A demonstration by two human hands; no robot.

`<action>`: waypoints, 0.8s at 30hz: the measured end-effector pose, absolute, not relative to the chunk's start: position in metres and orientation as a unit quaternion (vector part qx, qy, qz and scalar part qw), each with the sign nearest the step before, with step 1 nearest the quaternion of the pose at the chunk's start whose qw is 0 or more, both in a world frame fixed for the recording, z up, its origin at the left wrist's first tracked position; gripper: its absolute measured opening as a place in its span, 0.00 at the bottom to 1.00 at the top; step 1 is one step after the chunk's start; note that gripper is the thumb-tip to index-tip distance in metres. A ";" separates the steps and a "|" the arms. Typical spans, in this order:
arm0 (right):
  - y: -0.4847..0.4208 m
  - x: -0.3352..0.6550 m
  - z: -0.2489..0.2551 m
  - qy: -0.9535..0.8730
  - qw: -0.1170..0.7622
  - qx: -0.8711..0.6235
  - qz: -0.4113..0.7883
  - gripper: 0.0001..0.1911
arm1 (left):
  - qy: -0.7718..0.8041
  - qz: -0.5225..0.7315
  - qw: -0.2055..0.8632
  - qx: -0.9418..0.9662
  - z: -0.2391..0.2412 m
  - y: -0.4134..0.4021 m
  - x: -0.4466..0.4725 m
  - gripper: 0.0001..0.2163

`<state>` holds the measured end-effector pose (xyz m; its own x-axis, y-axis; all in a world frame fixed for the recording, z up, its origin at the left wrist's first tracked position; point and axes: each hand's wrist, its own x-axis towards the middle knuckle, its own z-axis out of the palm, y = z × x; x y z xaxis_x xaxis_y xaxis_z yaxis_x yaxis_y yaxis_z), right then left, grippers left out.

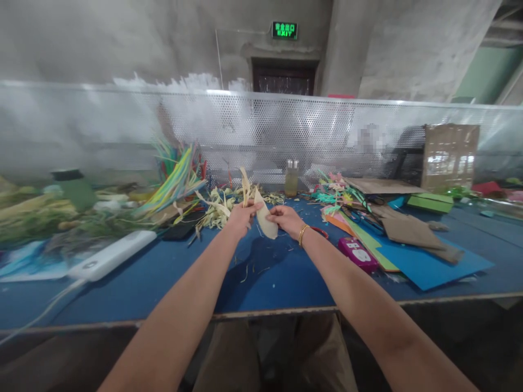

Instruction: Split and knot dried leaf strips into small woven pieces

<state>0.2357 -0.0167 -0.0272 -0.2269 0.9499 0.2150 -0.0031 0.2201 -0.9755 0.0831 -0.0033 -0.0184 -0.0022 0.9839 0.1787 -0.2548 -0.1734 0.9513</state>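
Observation:
Over the middle of the blue table, my left hand point(243, 218) pinches a pale, leaf-shaped piece of corn husk point(266, 220) near its upper end. A narrower, curled husk strip point(245, 185) rises above the same hand, apparently in its fingers too. My right hand point(288, 219) has thumb and fingertips closed on the right edge of the leaf-shaped piece. Behind and left of my left hand lies a heap of dry husk scraps point(216, 209). A red loop-shaped handle point(321, 233) shows partly behind my right wrist.
A white power strip point(114, 256) and black flat object point(180, 230) lie left, below a bundle of coloured strips point(175, 177). A glass bottle point(291, 179) stands against the perforated metal screen point(318, 136). Rightward are a purple box point(357, 255), blue paper point(433, 267) and cardboard point(408, 226).

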 end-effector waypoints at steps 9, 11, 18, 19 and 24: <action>-0.016 0.237 -0.028 -0.642 0.425 -0.393 0.503 0.11 | 0.342 0.658 0.513 0.432 -0.011 0.001 0.074 0.14; -0.016 0.237 -0.028 -0.644 0.420 -0.390 0.507 0.11 | 0.319 0.647 0.537 0.439 -0.010 0.000 0.074 0.14; -0.021 0.238 -0.025 -0.638 0.382 -0.384 0.547 0.10 | 0.303 0.656 0.537 0.436 -0.009 -0.005 0.078 0.17; -0.021 0.238 -0.025 -0.637 0.378 -0.384 0.552 0.10 | 0.307 0.663 0.530 0.430 -0.008 -0.005 0.078 0.17; -0.019 0.238 -0.024 -0.624 0.401 -0.405 0.535 0.10 | 0.315 0.702 0.505 0.390 -0.007 -0.001 0.074 0.19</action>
<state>0.2378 -0.0192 -0.0238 -0.3507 0.9341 0.0671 0.0774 0.1003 -0.9919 0.0737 -0.0007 -0.0067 -0.1857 0.9556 0.2286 -0.4641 -0.2904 0.8368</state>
